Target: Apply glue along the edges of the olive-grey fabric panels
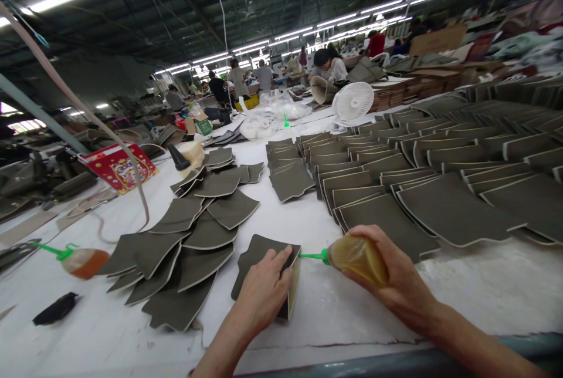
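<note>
My right hand [398,275] grips a squeeze bottle [358,257] of amber liquid, tilted on its side. Its green nozzle [313,256] points left, with the tip at the right edge of a dark grey panel [253,257]. On top of that panel lies my left hand [264,284], fingers stretched out and pressing it against the table. A pale yellowish strip [294,284] shows along the panel's right side, partly hidden by my fingers. Left of it is a loose heap of similar panels [206,255]; to the right, overlapping rows of panels [453,205] spread across the table.
A second green-nozzled bottle [85,262] with orange liquid lies at the left, near a black scrap [55,309]. Behind stand a red patterned box [116,166] and a white fan [353,102]. A hose [109,125] hangs down at the left. People work farther back.
</note>
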A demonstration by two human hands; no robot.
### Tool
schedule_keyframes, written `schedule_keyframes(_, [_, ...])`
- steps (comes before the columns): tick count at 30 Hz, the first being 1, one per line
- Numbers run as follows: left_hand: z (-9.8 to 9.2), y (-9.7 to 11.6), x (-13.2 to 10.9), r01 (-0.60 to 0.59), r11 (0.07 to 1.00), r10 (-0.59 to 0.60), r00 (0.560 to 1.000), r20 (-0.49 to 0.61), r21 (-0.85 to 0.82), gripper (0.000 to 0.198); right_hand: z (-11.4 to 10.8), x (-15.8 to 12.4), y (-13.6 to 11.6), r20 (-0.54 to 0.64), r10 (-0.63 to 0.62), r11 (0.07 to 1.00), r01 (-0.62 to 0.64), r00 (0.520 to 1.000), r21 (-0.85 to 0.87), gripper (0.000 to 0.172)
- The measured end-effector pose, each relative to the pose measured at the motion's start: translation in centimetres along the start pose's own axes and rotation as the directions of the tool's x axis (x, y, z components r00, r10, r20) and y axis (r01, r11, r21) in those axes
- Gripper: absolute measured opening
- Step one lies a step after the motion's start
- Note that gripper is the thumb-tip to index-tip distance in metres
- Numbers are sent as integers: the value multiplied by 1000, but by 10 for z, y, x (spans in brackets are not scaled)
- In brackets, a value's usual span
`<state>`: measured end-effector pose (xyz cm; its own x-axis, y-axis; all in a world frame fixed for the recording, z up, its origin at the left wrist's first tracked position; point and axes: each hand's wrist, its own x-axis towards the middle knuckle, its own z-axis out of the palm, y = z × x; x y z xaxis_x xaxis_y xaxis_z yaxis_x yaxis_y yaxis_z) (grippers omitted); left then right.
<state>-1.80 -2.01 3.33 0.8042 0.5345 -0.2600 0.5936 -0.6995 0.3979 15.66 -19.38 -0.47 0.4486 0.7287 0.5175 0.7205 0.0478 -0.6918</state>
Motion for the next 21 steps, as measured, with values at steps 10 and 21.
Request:
schedule_keyframes(10, [-2, 1, 1, -5, 1000, 5, 1000, -2, -15, 56, 3, -3, -2, -26, -2, 1000, 2, 1000, -12, 39])
schedule_keyframes(21, [0, 1, 1, -5, 1000, 5, 1000, -12, -26, 56, 7, -2, -2, -61, 144, 989, -141, 988, 48, 43])
